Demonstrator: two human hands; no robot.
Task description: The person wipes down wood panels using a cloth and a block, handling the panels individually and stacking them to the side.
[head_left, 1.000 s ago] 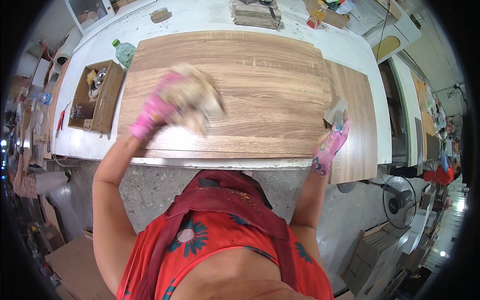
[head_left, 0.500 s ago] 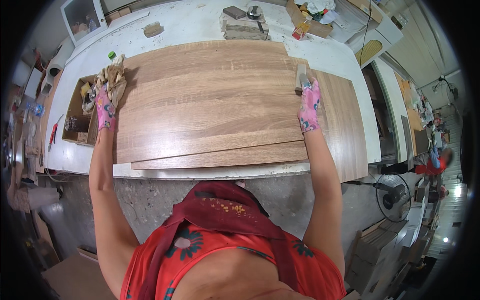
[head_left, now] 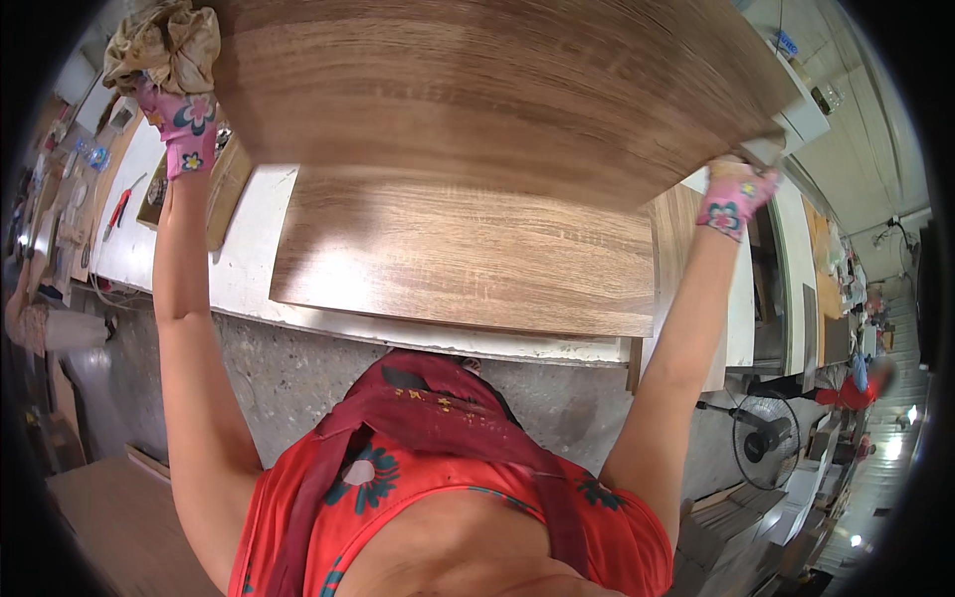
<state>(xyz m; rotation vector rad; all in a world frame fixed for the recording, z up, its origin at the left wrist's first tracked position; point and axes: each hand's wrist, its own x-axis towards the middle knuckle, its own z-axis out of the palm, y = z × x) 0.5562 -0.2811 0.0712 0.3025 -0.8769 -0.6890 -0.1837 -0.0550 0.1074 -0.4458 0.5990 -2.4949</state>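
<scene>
A wood-grain panel (head_left: 477, 90) is raised off the stack and tilted, its near edge blurred by motion. My left hand (head_left: 187, 129), in a pink flowered glove, is closed on a crumpled beige rag (head_left: 164, 48) beside the panel's left edge. At the panel's right corner my right hand (head_left: 734, 199), gloved alike, is closed and smeared by motion. A small pale block (head_left: 764, 151) shows blurred by its fingers. Beneath the raised panel, a second wood-grain panel (head_left: 468, 264) lies on the white table (head_left: 257, 224). Part of another panel (head_left: 678, 214) shows at its right.
A cardboard box (head_left: 231, 184) stands at the table's left, partly behind my left arm. Near it lies a red-handled tool (head_left: 119, 214). On the right are a black floor fan (head_left: 764, 438) and a person in red (head_left: 858, 391) farther off.
The top panel has come up off the stack, uncovering the panel below. Both hands have moved up and outward, the left one still with the rag. The view has shifted slightly.
</scene>
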